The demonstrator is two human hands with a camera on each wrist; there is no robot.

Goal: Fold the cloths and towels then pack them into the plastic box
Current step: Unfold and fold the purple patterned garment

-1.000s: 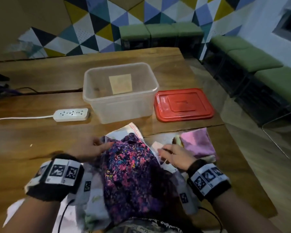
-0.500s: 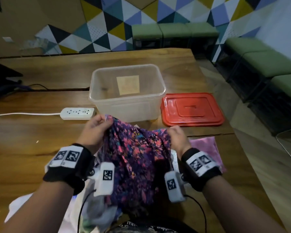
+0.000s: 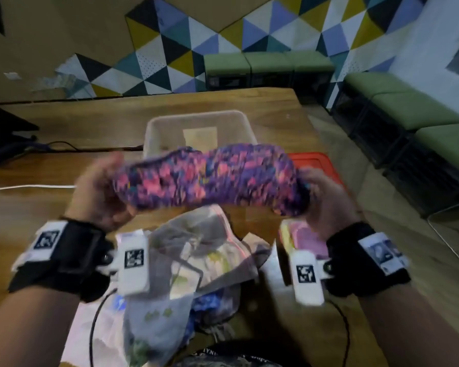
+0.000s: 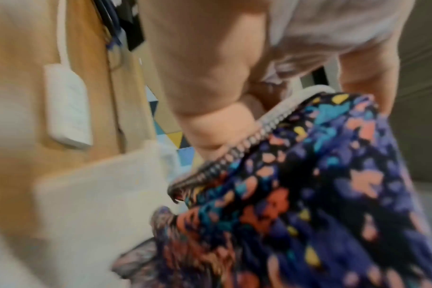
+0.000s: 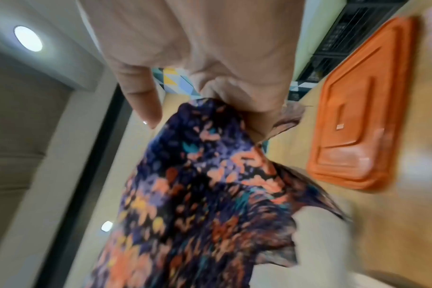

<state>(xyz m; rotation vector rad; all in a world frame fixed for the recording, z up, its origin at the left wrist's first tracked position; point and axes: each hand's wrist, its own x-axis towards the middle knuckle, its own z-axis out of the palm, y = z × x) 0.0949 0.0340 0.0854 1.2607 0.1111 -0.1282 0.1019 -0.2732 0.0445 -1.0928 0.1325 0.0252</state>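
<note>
A purple cloth with pink, blue and yellow flecks point(image 3: 207, 178) hangs stretched in the air between my hands. My left hand point(image 3: 101, 189) grips its left end, my right hand point(image 3: 321, 197) grips its right end. In the left wrist view the cloth point(image 4: 308, 185) shows a white stitched hem under my fingers. In the right wrist view the cloth point(image 5: 210, 175) is pinched under my fingers. The clear plastic box point(image 3: 157, 131) stands open behind the cloth. A heap of pale cloths point(image 3: 196, 255) and a pink cloth point(image 3: 308, 237) lie on the table below.
The red lid point(image 3: 318, 160) lies flat to the right of the box, also in the right wrist view as the lid point(image 5: 358, 120). A white power strip point(image 4: 67, 107) and its cable point(image 3: 32, 187) lie at the left. Green benches point(image 3: 408, 109) stand past the table's right edge.
Both hands have lifted the flecked cloth off the heap and pulled it out sideways in front of the box. My head has tilted up.
</note>
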